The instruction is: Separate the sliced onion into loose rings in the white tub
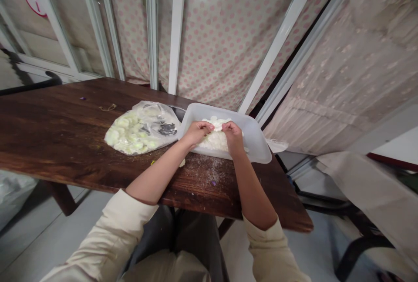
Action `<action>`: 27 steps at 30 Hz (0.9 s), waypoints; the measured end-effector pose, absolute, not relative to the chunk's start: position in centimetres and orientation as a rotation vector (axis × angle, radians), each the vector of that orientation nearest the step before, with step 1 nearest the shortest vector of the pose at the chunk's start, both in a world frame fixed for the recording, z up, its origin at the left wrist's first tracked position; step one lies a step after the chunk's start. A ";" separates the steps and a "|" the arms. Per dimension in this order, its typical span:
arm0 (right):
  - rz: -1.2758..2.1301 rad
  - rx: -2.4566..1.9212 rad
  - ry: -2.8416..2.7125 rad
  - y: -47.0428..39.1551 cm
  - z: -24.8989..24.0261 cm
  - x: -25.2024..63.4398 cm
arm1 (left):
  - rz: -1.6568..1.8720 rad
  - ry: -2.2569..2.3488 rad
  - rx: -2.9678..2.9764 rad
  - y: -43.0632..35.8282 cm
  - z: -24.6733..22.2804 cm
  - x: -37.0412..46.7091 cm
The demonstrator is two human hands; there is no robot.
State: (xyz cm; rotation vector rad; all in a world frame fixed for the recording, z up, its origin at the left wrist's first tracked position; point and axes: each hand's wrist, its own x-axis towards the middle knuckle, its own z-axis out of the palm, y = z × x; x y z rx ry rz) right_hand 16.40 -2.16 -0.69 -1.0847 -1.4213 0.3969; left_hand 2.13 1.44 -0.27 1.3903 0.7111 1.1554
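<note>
A translucent white plastic tub (256,138) sits on the dark wooden table, with thin white slices (214,142) piled inside. Over this pile, my left hand (200,131) and my right hand (233,134) face each other, fingertips pinched. Between them a pale, thin white slice (217,123) appears to be held at both sides; its exact kind is too small to tell. Left of the tub lies a clear plastic bag (156,112) with many pale green and white round slices (130,132) in it.
The table (65,129) carries scattered white grains (209,173) near its front edge, a bit of string (108,108) and small scraps. Behind it rise framed glass panels with a dotted curtain (222,34). A covered piece of furniture (369,186) stands at right.
</note>
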 end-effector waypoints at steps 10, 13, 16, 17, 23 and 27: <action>0.510 -1.030 -1.394 -2.0 -0.8 16.3 | 1.040 0.583 1.300 1.1 0.0 1.8; 0.557 -1.018 -1.409 -1.8 -0.9 16.3 | 1.066 0.536 1.312 1.0 0.1 1.8; 0.584 -1.015 -1.414 -1.6 -1.1 16.4 | 1.066 0.513 1.316 1.1 0.1 1.9; 0.587 -1.018 -1.409 -1.6 -1.1 16.4 | 1.067 0.505 1.319 1.1 0.1 1.9; 0.507 -1.043 -1.374 -1.5 -1.1 16.3 | 1.093 0.487 1.316 1.0 0.3 1.9; 0.375 -1.097 -1.370 -1.7 -0.8 16.4 | 1.127 0.579 1.227 1.1 0.4 1.9</action>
